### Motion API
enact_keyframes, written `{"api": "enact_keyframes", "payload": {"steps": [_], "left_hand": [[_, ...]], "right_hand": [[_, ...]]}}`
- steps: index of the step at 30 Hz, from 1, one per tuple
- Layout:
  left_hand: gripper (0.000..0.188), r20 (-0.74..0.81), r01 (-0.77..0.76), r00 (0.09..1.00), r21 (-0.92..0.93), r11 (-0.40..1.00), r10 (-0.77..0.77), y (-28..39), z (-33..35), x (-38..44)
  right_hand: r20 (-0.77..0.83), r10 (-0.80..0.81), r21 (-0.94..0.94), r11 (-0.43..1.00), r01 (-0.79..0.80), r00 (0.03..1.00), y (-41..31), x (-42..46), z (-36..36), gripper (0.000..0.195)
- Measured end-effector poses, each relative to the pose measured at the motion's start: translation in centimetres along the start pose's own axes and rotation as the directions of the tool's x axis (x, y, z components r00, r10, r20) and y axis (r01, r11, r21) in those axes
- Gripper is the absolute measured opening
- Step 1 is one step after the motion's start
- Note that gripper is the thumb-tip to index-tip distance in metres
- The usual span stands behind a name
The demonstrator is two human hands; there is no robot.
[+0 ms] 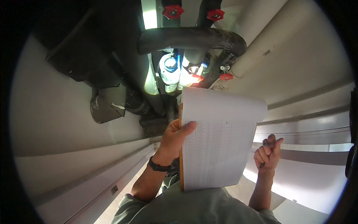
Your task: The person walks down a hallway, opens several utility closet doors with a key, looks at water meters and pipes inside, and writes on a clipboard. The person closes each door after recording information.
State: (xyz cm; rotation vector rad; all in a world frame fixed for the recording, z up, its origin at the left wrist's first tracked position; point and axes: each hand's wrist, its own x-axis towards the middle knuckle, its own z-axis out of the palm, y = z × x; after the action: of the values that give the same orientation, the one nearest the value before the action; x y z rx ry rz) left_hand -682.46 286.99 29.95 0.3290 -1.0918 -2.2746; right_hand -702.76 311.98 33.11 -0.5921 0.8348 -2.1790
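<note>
My left hand [175, 137] grips the left edge of a brown clipboard [181, 170], its thumb lying on top of the paper. Clipped there is a printed table sheet [218, 151] with rows and columns, too small to read. Over its upper part a blank page [223, 103] is folded back. To the right of the board, apart from it, my right hand [267, 154] is raised with curled fingers around a dark pen [262, 165]. Beyond the board's top, a brightly lit round meter [170, 63] with a blue rim sits among the pipes.
Black insulated pipes [190, 39] cross ahead and fill the upper left. Red valve handwheels [172, 11] stand above and another red handwheel [226, 76] is lower right. A pale pipe [263, 25] runs by the right wall. An open door panel [302, 176] is at right.
</note>
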Motion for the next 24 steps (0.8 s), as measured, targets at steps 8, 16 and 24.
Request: {"api": "enact_keyframes", "payload": {"steps": [8, 16, 24], "left_hand": [[0.022, -0.122, -0.034, 0.992, -0.044, 0.998, 0.029, 1.1, 4.5, 0.3], [0.032, -0.102, -0.086, 0.992, -0.091, 0.992, 0.077, 2.0, 6.4, -3.6], [0.04, -0.017, -0.098, 0.995, -0.078, 0.992, 0.097, 2.6, 8.7, -4.7]], "right_hand": [[0.243, -0.276, -0.498, 0.787, 0.364, 0.93, 1.2, -1.5, 5.8, 0.019], [0.497, -0.402, -0.578, 0.507, 0.639, 0.769, 0.1, -1.7, 8.5, 0.011], [0.521, -0.386, -0.62, 0.442, 0.648, 0.761, -3.0, 0.6, 10.4, 0.009]]}}
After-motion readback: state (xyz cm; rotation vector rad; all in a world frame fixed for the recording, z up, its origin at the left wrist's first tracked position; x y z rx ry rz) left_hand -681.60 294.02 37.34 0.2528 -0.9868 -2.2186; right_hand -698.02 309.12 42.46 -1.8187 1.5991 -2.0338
